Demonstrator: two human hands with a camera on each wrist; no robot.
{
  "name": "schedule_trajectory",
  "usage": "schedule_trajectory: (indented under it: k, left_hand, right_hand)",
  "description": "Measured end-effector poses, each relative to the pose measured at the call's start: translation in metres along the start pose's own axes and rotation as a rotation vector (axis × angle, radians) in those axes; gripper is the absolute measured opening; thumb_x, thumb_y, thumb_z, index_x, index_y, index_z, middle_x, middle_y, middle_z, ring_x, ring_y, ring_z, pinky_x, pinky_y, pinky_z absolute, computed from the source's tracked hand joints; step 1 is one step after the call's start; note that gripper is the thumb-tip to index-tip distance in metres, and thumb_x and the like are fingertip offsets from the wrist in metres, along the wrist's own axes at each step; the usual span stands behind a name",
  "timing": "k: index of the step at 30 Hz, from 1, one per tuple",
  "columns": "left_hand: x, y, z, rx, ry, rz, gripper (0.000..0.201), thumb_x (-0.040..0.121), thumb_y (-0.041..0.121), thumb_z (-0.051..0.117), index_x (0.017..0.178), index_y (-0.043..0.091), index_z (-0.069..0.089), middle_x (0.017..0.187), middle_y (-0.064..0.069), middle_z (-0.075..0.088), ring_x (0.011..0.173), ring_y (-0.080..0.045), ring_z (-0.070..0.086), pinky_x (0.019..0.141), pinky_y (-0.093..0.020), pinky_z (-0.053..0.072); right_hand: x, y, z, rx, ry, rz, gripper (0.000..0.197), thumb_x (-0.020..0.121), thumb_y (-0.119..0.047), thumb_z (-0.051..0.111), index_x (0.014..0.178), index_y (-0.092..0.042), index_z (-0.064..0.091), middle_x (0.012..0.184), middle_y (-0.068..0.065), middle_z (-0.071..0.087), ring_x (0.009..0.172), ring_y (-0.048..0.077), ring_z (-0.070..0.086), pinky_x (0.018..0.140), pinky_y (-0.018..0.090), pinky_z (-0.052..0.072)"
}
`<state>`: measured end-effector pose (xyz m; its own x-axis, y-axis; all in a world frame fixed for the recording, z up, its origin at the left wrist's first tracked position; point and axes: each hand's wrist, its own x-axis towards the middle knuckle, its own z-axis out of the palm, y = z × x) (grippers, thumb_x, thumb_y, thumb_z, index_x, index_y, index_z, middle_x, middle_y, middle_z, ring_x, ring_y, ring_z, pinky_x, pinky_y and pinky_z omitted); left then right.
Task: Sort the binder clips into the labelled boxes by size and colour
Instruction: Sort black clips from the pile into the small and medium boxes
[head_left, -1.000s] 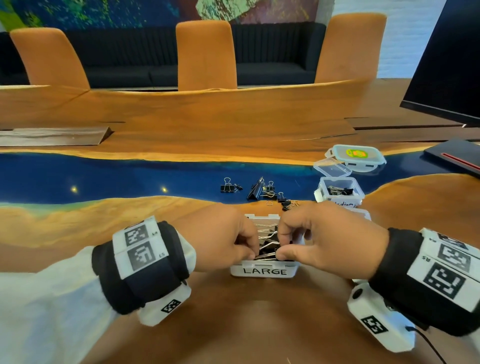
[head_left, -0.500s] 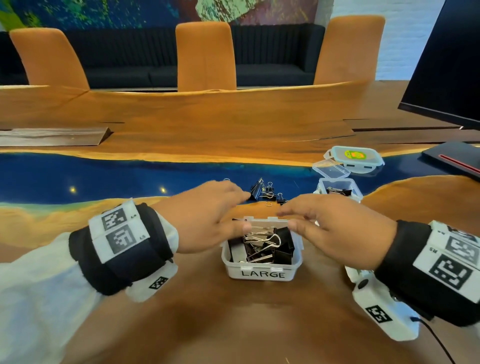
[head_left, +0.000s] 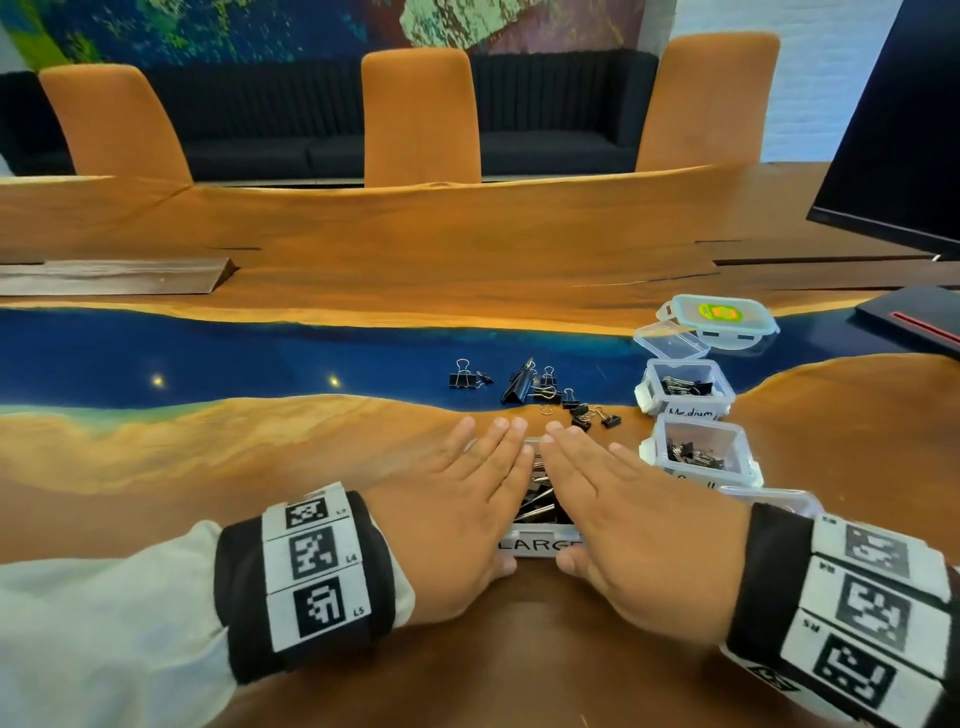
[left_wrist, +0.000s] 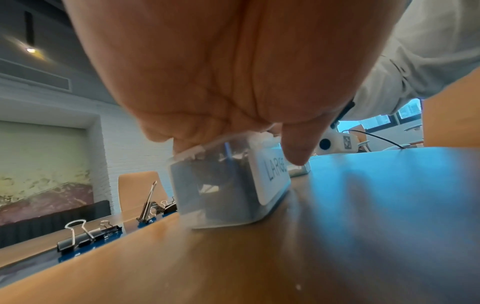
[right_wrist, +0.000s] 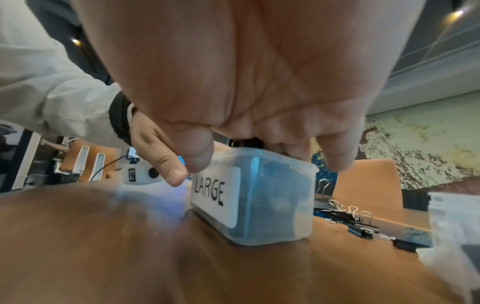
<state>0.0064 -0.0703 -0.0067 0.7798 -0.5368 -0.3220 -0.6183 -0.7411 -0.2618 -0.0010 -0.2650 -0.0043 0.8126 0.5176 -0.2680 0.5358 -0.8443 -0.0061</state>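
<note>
The clear box labelled LARGE (head_left: 540, 544) stands on the wooden table near me, with black binder clips showing inside it. My left hand (head_left: 493, 493) and right hand (head_left: 576, 493) lie flat over its open top, side by side, fingers straight and pointing away. The wrist views show the left hand (left_wrist: 233, 72) and right hand (right_wrist: 259, 82) resting on the rim of the LARGE box (left_wrist: 221, 185) (right_wrist: 272, 195), thumbs hanging at its front. Neither holds a clip. Several loose black clips (head_left: 540, 389) lie beyond the box.
To the right stand an open box marked Medium (head_left: 685, 410) and another open box (head_left: 698, 470), both holding clips. A lid with a yellow sticker (head_left: 719, 314) lies behind them. A monitor (head_left: 893, 130) rises at the far right. Orange chairs (head_left: 421, 114) line the table's far side.
One second ago both hands pinched clips inside the LARGE box. They then let go and lifted with spread fingers, and now they lie flat across the box top.
</note>
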Motion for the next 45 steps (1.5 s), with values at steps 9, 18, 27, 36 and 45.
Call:
schedule_trajectory:
  k: [9,18,27,36,45]
  left_hand:
    - [-0.002,-0.008,-0.002,-0.164,-0.007,0.018,0.092,0.102,0.052,0.04,0.155,0.011,-0.024,0.16,-0.007,-0.037,0.147,-0.019,-0.034,0.123,-0.04,-0.017]
    - [0.003,-0.016,-0.006,-0.155,-0.049,-0.043,0.107,0.091,0.077,0.031,0.154,0.012,-0.026,0.159,-0.008,-0.038,0.147,-0.02,-0.034,0.124,-0.044,-0.013]
    - [0.006,-0.012,0.004,-0.131,0.005,-0.056,0.093,0.1,0.065,0.027,0.154,0.01,-0.025,0.16,-0.01,-0.037,0.148,-0.023,-0.033,0.125,-0.043,-0.01]
    - [-0.004,-0.033,-0.026,-0.249,-0.039,-0.023,0.108,0.09,0.076,0.037,0.155,0.017,-0.026,0.16,0.001,-0.037,0.148,-0.014,-0.031,0.126,-0.039,-0.007]
    - [-0.004,-0.017,0.001,-0.144,-0.028,0.13,0.093,0.091,0.08,0.027,0.152,0.037,-0.029,0.158,-0.004,-0.041,0.145,-0.021,-0.039,0.124,-0.045,-0.013]
  right_hand:
    - [-0.006,0.01,-0.024,0.3,-0.041,-0.021,0.082,0.1,-0.052,0.044,0.158,-0.022,-0.005,0.167,-0.005,-0.008,0.152,0.007,-0.009,0.124,0.027,0.007]
    - [0.014,0.021,-0.028,0.305,-0.076,0.066,0.061,0.106,-0.039,0.037,0.155,-0.014,0.011,0.166,0.003,0.013,0.154,0.016,0.007,0.122,0.035,0.02]
    - [0.019,0.023,-0.016,0.5,-0.165,0.051,0.074,0.106,-0.04,0.038,0.157,-0.026,-0.014,0.163,-0.014,-0.022,0.152,0.007,-0.002,0.12,0.022,0.006]
    - [0.016,0.045,-0.056,0.662,0.041,0.198,0.06,0.106,-0.03,0.042,0.159,-0.021,0.017,0.159,-0.01,0.033,0.143,0.011,0.035,0.118,0.03,0.029]
    - [0.016,0.024,-0.041,0.364,-0.166,0.187,0.057,0.103,-0.03,0.049,0.152,-0.031,0.021,0.108,0.002,0.066,0.095,0.018,0.063,0.091,0.039,0.052]
